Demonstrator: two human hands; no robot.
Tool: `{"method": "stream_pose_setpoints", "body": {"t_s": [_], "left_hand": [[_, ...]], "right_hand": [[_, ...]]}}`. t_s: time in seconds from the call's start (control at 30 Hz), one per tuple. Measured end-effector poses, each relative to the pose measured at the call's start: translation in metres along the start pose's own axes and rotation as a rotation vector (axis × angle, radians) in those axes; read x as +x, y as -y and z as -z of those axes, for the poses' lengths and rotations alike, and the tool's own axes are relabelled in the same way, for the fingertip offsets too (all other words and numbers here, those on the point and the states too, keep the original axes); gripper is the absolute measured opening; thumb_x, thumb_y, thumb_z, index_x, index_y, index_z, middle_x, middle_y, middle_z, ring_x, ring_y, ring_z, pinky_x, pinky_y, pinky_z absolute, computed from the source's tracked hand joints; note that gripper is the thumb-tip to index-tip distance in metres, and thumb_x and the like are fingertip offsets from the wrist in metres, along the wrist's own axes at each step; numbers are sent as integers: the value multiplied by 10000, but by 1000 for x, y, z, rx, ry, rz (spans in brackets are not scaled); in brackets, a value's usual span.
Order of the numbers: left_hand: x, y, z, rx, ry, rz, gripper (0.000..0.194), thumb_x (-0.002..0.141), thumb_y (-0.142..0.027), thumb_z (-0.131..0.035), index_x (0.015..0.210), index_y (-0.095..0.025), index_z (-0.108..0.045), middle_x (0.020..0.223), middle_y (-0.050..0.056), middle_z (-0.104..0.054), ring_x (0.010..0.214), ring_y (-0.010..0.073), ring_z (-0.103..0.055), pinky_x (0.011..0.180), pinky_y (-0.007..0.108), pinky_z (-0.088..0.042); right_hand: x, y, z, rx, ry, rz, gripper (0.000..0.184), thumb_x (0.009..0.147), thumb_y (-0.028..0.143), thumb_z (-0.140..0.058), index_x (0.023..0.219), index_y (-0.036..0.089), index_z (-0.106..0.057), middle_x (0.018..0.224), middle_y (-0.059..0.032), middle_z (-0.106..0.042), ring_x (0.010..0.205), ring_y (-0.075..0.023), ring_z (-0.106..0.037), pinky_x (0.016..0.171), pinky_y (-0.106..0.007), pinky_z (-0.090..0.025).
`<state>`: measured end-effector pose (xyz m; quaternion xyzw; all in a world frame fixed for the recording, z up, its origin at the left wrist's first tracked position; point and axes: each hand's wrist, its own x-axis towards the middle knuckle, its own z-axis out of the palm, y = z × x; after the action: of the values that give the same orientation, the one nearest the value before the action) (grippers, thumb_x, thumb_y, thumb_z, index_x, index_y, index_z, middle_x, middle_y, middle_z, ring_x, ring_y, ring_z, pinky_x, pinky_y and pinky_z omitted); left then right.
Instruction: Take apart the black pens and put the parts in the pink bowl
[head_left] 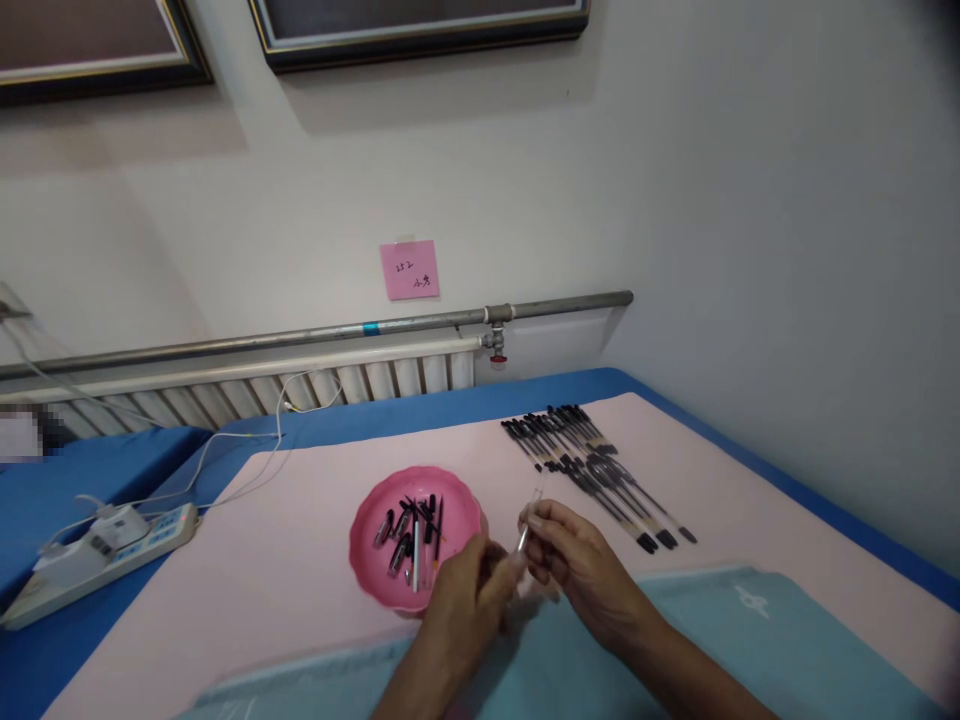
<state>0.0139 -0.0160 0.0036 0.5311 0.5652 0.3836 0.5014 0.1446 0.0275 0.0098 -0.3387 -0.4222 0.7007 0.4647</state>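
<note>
In front of me my right hand (581,570) pinches a clear pen barrel (531,515) that is tilted, its upper end poking out past the fingertips. Close against it, my left hand (472,600) has its thumb and fingers closed at the barrel's lower end; the fingertips are slightly blurred. A pink scalloped bowl (361,560) sits just left of my hands. Inside it lie black pen caps (400,555), a white stick-like pen part (416,560) and thin dark refills (438,525). Beyond my right hand, many black-capped pens (622,500) lie in two rows.
A pale pink sheet (292,540) covers the blue table (420,415), with a teal cloth (720,620) along the near edge. A power strip (161,535) with plugs and white cables (279,420) lies at left. Behind are a radiator (375,380) and pipe (300,340).
</note>
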Motion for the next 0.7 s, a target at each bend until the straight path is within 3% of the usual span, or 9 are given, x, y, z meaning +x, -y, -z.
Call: {"method": "stream_pose_setpoints", "body": {"t_s": [0.07,0.13,0.3,0.37,0.53,0.6,0.7], "left_hand": [[1,2,0,100,-99,-68,258,734,-438,-536,687,-189,-488,548,-31,-495,473,99,-442,445,211,-313],[0,4,0,152,-114,-117,217,710,-371,-575,661,-194,-460,553,-45,-478,494,96,-446,465,207,-321],[-2,1,0,32,96,-60,365,840,-445,-311,669,-174,-486,492,-27,-488,408,97,-444,422,213,-330],[-2,-1,0,-1,99,-16,425,849,-470,-253,685,-165,-500,488,-20,-496,378,93,-431,398,212,-323],[2,1,0,55,-63,-74,221,720,-377,-559,673,-190,-450,521,-59,-480,421,72,-428,403,184,-314],[2,3,1,3,-12,-55,230,739,-383,-528,649,-190,-442,476,-63,-468,381,68,-409,381,183,-298],[3,7,3,-214,167,58,350,773,-487,-438,676,-157,-505,450,-32,-497,328,86,-432,331,194,-289]], "right_hand": [[0,0,-1,-18,-12,-4,214,671,335,-655,660,168,-521,527,41,-470,478,-80,-413,443,-206,-337],[0,0,-1,-15,-16,-22,223,670,344,-654,663,171,-513,522,47,-470,460,-75,-408,432,-203,-325],[1,-1,0,-8,-13,-22,202,690,334,-634,672,173,-513,519,54,-471,445,-69,-404,419,-198,-309],[1,-1,1,-19,-7,-15,207,691,342,-632,670,172,-516,516,53,-471,447,-71,-406,424,-201,-315],[2,-5,1,-52,14,-20,223,679,352,-635,648,172,-506,509,51,-475,451,-74,-416,441,-208,-333],[2,-6,0,-45,7,-35,215,681,347,-631,661,173,-507,515,52,-477,442,-70,-411,429,-203,-319],[3,-4,1,-10,-25,-40,204,673,342,-629,697,172,-518,528,54,-477,442,-67,-409,417,-193,-308]]}}
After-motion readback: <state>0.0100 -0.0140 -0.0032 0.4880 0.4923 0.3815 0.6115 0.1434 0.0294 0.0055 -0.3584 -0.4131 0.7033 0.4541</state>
